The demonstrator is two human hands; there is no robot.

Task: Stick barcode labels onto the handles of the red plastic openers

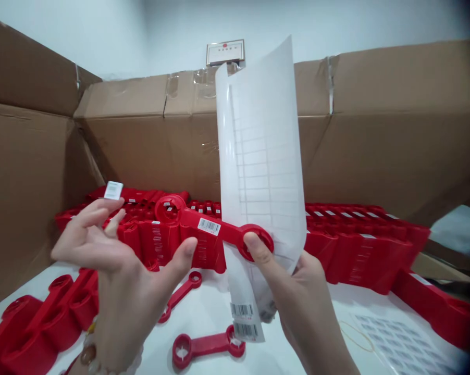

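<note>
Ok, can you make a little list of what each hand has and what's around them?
left hand: open, small white sticker stuck on a fingertip
right hand: pinches red plastic bar with ring ends, plus curled white backing sheet
on the bar: white barcode label
table: white table, two more red bars lying flat
behind: rows of red plastic parts, brown cardboard walls
</note>
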